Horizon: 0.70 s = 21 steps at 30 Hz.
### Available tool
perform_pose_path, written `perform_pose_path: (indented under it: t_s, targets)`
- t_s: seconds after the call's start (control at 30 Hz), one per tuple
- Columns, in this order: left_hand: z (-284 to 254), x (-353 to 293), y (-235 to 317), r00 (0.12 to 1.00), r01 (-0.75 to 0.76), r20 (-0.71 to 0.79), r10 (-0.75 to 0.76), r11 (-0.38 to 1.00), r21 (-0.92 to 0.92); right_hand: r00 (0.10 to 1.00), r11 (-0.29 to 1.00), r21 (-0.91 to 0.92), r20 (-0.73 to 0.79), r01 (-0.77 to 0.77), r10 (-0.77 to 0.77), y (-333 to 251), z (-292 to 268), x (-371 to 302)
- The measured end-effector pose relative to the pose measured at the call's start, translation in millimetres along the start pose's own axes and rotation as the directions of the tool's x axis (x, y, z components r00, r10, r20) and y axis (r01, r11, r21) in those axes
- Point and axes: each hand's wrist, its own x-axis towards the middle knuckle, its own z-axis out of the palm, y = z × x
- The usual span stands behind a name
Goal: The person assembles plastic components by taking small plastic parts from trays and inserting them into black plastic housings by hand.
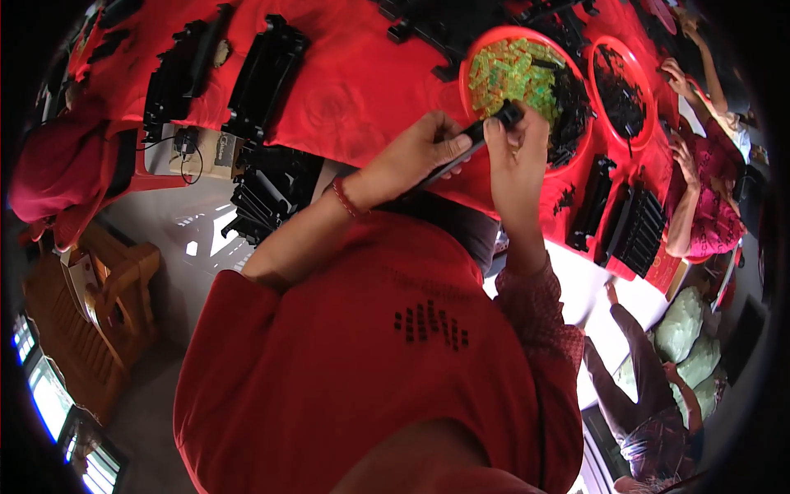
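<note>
A long, narrow black plastic part (476, 134) is held slanting in front of my chest, over the near edge of the red-covered table. My left hand (424, 152) is closed round its lower length, with the thumb on top. At its upper end, the fingers of my right hand (522, 144) pinch the part near a dark rounded tip (510, 114); whether they also hold a small piece is hidden. Just beyond my hands sits a red basin (510, 31) with many yellow-green translucent pieces (510, 74) and small black pieces (568, 115).
A second red basin (652, 90) of black pieces stands to the right. Long black plastic parts (267, 74) lie on the red tablecloth (337, 107) at left, others (638, 230) at right. More black parts (267, 193) are piled below the table edge. Another person's hand (685, 165) is at far right.
</note>
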Motion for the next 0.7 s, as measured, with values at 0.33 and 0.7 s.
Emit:
perform_pose_path:
  t_s: [0.33, 0.7]
  targets:
    - [-12, -10, 26, 0.984, 0.131, 0.158, -0.085, 0.942, -0.308, 0.999, 0.931, 0.363, 0.045, -0.045, 0.031, 8, -8, 11]
    - [-17, -19, 26, 0.979, 0.170, 0.164, -0.125, 0.938, -0.303, 0.991, 0.923, 0.367, 0.101, -0.115, 0.083, 11, -10, 12]
